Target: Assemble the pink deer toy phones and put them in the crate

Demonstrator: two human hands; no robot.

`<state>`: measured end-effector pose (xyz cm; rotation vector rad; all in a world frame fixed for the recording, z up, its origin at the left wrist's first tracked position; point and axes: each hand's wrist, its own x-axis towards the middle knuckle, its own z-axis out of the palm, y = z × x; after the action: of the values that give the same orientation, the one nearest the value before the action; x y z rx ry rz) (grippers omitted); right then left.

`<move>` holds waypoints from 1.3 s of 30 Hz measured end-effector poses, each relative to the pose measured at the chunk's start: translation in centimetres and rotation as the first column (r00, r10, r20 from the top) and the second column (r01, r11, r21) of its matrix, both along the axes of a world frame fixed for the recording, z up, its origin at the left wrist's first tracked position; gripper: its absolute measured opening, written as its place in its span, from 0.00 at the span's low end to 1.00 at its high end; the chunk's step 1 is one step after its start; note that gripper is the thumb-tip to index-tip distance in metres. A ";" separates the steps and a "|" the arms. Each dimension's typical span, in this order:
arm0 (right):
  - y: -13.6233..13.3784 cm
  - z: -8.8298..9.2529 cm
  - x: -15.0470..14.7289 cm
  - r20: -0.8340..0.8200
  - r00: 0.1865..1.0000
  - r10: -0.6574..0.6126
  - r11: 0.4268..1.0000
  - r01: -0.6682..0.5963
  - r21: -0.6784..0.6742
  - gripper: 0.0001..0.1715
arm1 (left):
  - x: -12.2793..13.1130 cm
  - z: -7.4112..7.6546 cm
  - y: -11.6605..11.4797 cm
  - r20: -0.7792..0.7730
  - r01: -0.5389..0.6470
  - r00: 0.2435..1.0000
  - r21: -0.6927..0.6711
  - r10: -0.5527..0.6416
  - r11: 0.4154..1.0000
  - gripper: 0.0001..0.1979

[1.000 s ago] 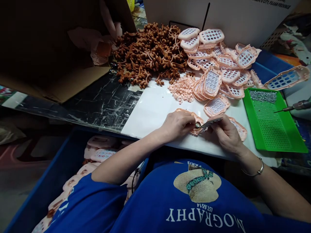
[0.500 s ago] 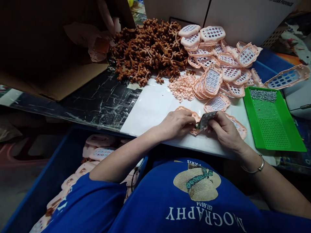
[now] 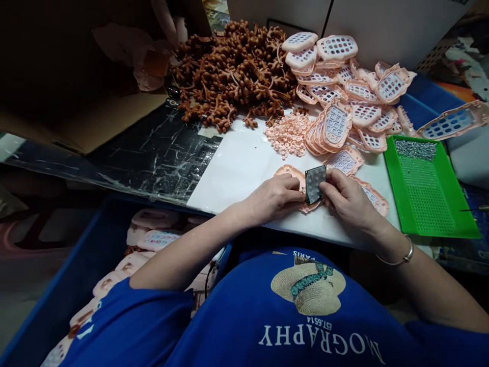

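Observation:
My right hand (image 3: 349,204) pinches a dark circuit board (image 3: 315,184) by its right edge, thumb in front. The board stands tilted up, its dotted face towards me. At its lower left edge my left hand (image 3: 272,200) has its fingers closed; what is between the fingertips is hidden. Under the left fingers and the board lies a pink plastic shell (image 3: 284,170), partly covered. Another pink shell (image 3: 376,199) rests just beyond my right hand, and a further shell with a pale keypad (image 3: 346,160) lies behind the board.
Brown branching parts (image 3: 237,76) are heaped at the back. Stacked pink shells (image 3: 336,120) and small pink pieces (image 3: 287,133) lie beside them. To the right is a green tray (image 3: 435,209) with screws (image 3: 415,149). A blue bin (image 3: 76,285) of pink housings stands below left.
The circuit board has turned so that its dotted face shows more fully, and has shifted slightly left with my right hand. My left hand stays at its lower left edge.

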<state>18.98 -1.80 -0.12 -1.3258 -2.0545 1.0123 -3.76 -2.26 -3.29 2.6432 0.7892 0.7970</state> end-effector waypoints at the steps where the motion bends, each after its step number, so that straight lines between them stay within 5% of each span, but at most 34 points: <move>1: 0.0 0.0 -0.1 -0.003 1.000 -0.010 1.000 0.010 -0.006 0.06 | 0.0 0.0 -0.1 -0.004 -0.001 1.000 0.013 0.001 1.000 0.13; 21: -0.1 -0.8 0.1 -0.110 0.993 -0.041 0.994 0.029 -0.102 0.08 | 0.0 0.3 -1.4 -0.060 -0.055 0.996 0.106 0.062 0.993 0.14; 39: -0.2 0.1 -1.0 0.067 0.993 -0.096 0.987 0.086 0.137 0.05 | -0.1 0.0 -1.3 -0.050 -0.064 0.996 0.074 0.067 0.995 0.13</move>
<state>17.96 -2.02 -0.06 -1.3912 -2.0562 0.7827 -3.86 -3.57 -3.32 2.7245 0.8811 0.7900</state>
